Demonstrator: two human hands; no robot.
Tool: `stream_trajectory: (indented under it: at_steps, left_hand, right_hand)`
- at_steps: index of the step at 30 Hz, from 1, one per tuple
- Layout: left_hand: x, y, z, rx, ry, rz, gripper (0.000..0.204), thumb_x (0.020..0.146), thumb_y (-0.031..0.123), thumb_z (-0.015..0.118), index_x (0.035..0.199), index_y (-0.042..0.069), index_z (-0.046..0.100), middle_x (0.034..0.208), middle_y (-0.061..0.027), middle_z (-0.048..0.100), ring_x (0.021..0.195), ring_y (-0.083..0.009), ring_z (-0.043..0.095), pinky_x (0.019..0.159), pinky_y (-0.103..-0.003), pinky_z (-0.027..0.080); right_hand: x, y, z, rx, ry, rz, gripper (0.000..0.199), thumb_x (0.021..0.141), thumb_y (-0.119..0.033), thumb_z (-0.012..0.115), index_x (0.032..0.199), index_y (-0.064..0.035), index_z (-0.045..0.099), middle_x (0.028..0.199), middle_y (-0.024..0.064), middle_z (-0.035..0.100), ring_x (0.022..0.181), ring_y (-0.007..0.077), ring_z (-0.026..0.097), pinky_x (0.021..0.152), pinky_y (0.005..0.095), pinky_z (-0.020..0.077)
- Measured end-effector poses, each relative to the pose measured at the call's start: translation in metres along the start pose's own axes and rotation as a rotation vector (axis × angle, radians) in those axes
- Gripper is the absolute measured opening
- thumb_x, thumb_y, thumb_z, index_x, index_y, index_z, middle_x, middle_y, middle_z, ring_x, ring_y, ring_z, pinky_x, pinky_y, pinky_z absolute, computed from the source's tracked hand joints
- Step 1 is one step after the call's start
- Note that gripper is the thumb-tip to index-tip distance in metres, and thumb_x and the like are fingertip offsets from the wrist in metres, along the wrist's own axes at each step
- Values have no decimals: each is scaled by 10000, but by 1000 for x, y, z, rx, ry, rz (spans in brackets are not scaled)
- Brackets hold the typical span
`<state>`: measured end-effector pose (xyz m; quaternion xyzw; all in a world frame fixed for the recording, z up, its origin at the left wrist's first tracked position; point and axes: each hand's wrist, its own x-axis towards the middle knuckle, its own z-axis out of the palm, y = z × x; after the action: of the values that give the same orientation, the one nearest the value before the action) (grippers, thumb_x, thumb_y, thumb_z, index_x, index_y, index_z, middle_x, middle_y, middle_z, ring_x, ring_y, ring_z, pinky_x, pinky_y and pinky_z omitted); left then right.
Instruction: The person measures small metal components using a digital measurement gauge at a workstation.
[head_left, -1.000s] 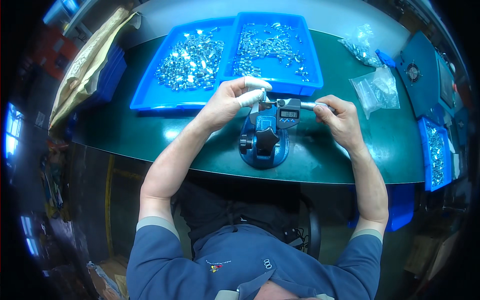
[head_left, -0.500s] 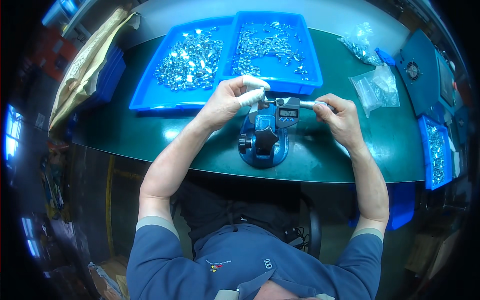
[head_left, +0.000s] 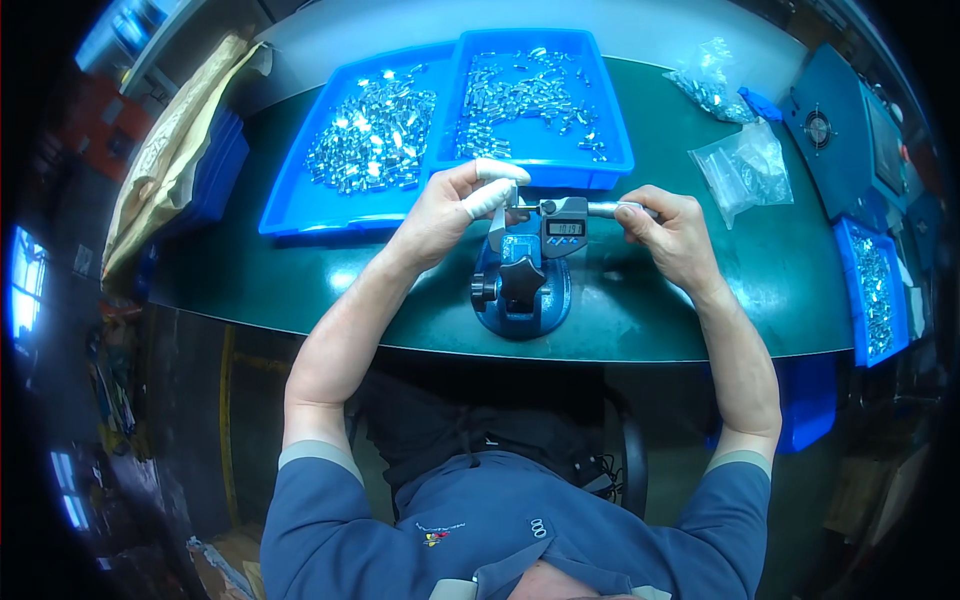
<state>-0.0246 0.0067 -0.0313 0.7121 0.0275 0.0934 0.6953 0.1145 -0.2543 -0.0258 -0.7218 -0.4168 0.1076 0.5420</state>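
A digital micrometer with a small display is clamped in a blue stand on the green table. My left hand, white covers on its thumb and forefinger, pinches a small metal part at the gap between the micrometer's measuring faces. The fingertips hide most of that part. On the other side, my right hand has thumb and fingers closed round the micrometer's thimble.
Behind the stand, two blue trays hold many shiny metal parts. Clear plastic bags lie at the right, by a teal machine. Another blue tray of parts stands at the right edge, brown paper at the left.
The reading on the display has dropped slightly. My hands keep their grips on the part and the thimble; the whole view has shifted a little.
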Motion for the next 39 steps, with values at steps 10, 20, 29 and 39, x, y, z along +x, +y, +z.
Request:
stream_trajectory:
  at_steps: [10, 20, 29, 39]
  left_hand:
    - [10, 9, -19, 203, 173, 108, 221, 989, 142, 639, 1173, 27, 677, 985, -77, 719, 889, -144, 673, 833, -307, 538]
    - [63, 28, -67, 1284, 192, 481, 274, 872, 122, 735, 1141, 74, 712, 1184, -132, 695, 1166, -314, 620, 1030, -425, 461]
    - [122, 1, -64, 1382, -253, 302, 278, 773, 169, 795, 1029, 75, 742, 1248, -167, 658, 1279, -357, 522, 1076, -434, 433]
    - [59, 23, -27, 582, 62, 174, 190, 911, 81, 734, 1087, 18, 698, 1039, -56, 707, 981, -132, 659, 908, -284, 514]
  right_hand:
    - [-4, 3, -4, 15, 14, -64, 212, 905, -178, 764, 983, 16, 726, 718, 14, 641, 647, 61, 529, 569, 244, 418]
    - [-4, 1, -5, 58, -14, -20, 224, 896, -171, 766, 988, 26, 714, 701, 7, 621, 643, 55, 523, 569, 239, 413]
    - [-3, -1, -3, 62, -23, -57, 234, 914, -214, 754, 972, 12, 732, 697, 24, 639, 624, 77, 536, 552, 254, 420]
    - [-4, 1, -7, 5, -6, -89, 231, 908, -216, 749, 970, 6, 731, 697, 68, 645, 613, 112, 556, 560, 269, 436]
